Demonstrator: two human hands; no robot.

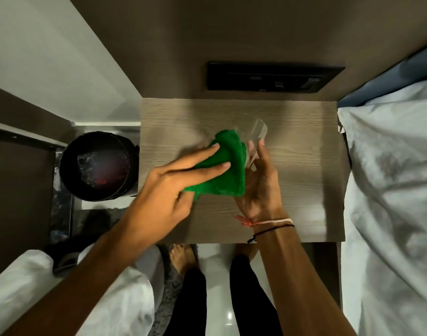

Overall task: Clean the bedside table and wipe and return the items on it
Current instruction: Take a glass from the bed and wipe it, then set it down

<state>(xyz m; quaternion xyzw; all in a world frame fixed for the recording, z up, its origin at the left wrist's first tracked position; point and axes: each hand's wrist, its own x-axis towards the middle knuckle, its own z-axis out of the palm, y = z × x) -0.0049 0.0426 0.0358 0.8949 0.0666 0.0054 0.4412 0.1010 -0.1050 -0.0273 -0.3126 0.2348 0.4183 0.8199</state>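
Observation:
A clear drinking glass (255, 130) is held above the wooden bedside table (304, 166), tilted away from me. My right hand (261, 183) grips it from below and from the right. My left hand (169, 187) presses a folded green cloth (228, 168) against the glass's left side, two fingers stretched flat over the cloth. The cloth hides the lower left part of the glass. The glass is blurred and hard to outline.
A black round bin (96, 166) with a plastic liner stands on the floor left of the table. A black socket panel (273, 75) sits in the wall behind the table. White bedding (389, 190) lies to the right, a white pillow (26, 287) at lower left.

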